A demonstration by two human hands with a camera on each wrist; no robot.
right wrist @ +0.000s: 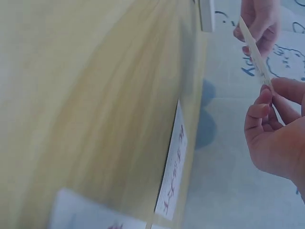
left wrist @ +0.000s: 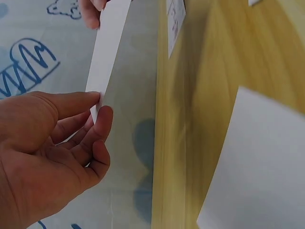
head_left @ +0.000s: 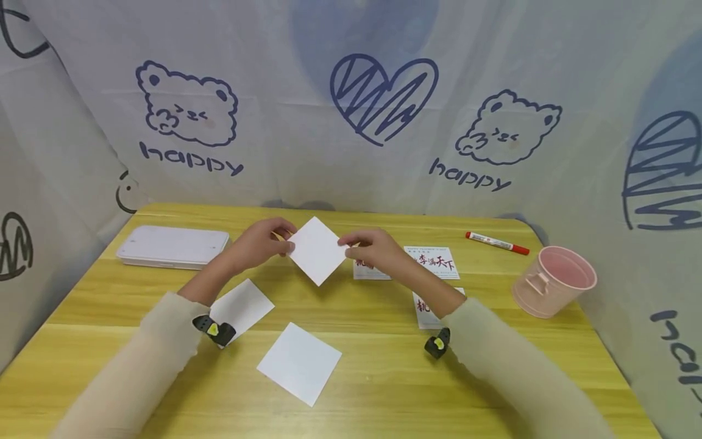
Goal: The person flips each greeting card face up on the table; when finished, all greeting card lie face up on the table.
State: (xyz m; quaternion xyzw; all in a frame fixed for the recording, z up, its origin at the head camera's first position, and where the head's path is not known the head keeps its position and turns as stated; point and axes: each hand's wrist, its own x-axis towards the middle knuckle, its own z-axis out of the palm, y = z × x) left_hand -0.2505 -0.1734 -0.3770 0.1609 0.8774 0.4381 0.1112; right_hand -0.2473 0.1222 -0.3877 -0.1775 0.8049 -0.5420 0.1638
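Both hands hold up a blank-faced white square card, turned like a diamond above the far part of the table. My left hand pinches its left corner between thumb and fingers. The opposite corner is pinched by my right hand. In the right wrist view, faint marks show on the card's other face. Below the hands lie two blank white cards, one partly under the left wrist and one nearer the front. Two cards with red lettering, one farther back and one nearer, are partly covered by the right arm.
A flat white case lies at the back left. On the right are a red-capped marker and a pink cup with a handle. A printed cloth hangs behind the wooden table.
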